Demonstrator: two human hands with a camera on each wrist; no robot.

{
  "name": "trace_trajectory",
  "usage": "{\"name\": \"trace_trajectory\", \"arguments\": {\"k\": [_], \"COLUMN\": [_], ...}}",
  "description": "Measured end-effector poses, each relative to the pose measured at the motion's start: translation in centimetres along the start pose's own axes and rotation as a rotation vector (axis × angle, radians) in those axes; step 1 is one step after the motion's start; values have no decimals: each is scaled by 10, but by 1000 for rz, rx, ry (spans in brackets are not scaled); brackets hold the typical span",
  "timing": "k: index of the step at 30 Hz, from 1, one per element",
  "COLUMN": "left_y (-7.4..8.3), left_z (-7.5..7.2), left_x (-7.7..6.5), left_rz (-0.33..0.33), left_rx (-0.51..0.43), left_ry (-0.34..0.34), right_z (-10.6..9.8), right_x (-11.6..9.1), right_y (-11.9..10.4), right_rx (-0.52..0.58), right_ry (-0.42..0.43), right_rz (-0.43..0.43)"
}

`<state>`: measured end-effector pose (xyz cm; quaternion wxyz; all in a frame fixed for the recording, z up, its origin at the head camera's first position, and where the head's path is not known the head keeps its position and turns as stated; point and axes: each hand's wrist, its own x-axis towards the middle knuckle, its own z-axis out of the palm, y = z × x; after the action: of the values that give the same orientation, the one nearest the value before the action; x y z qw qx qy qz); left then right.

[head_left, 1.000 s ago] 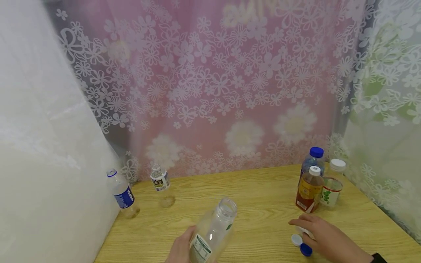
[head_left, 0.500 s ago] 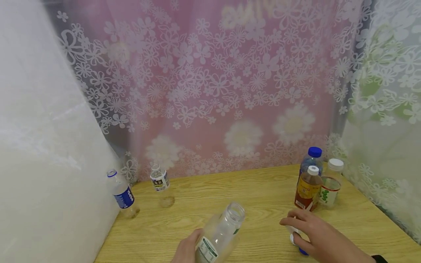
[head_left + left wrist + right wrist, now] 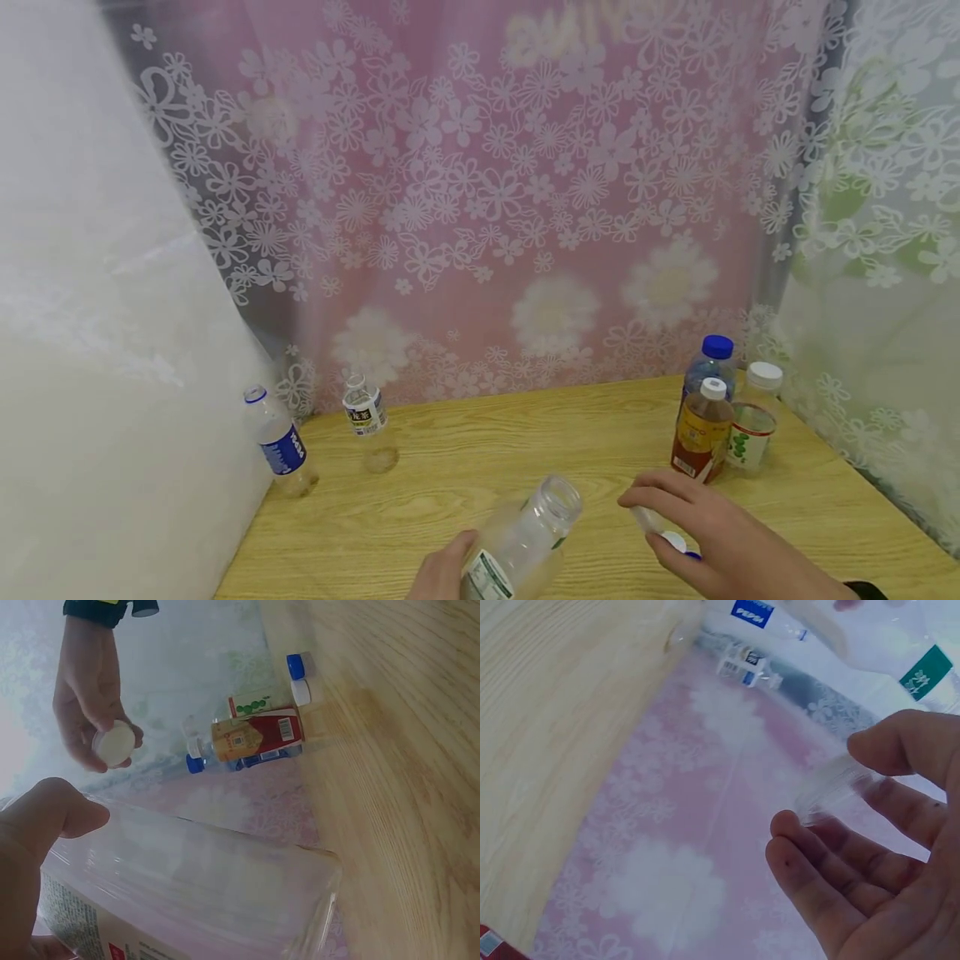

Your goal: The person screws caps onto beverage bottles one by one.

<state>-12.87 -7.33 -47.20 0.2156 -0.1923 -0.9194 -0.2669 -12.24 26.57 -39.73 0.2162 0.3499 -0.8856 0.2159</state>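
My left hand (image 3: 442, 571) grips a clear, uncapped plastic bottle (image 3: 517, 546), tilted with its open mouth toward the right. A green and white label shows on its side. In my right hand (image 3: 716, 533) a wide white cap (image 3: 114, 744) is pinched between thumb and fingers, a short way right of the bottle's mouth. The right wrist view catches the cap edge-on, with its ridged rim showing. On the table below the right hand lie a white cap (image 3: 301, 692) and a blue cap (image 3: 295, 667), partly hidden by that hand in the head view.
Three capped bottles stand close together at the back right: an amber drink bottle (image 3: 702, 433), a blue-capped bottle (image 3: 712, 367) and a white-lidded bottle (image 3: 752, 433). Two uncapped bottles, one blue-labelled (image 3: 285, 452) and one white-labelled (image 3: 366, 417), stand at the left. Curtains enclose the wooden table (image 3: 465, 467).
My right hand has lifted the wide white cap from beside the other caps and moved it left. The bottle in my left hand has shifted right and tipped further toward it.
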Motion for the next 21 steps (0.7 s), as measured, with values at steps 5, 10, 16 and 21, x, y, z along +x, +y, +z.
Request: {"name": "trace_trajectory", "arguments": {"k": [5, 10, 16, 21], "left_y": [1, 4, 9, 11], "left_z": [5, 8, 11, 14], "left_x": [-5, -6, -9, -9], "left_rz": [112, 162, 144, 152], "left_rx": [10, 29, 10, -3], "left_ry": [105, 156, 146, 168], "right_z": [-6, -9, -12, -14], "right_x": [7, 15, 18, 18], "right_y": [-15, -25, -34, -43], "right_rx": [3, 44, 146, 149], "right_ry": [38, 124, 210, 236], "right_rz": [48, 26, 10, 45]}}
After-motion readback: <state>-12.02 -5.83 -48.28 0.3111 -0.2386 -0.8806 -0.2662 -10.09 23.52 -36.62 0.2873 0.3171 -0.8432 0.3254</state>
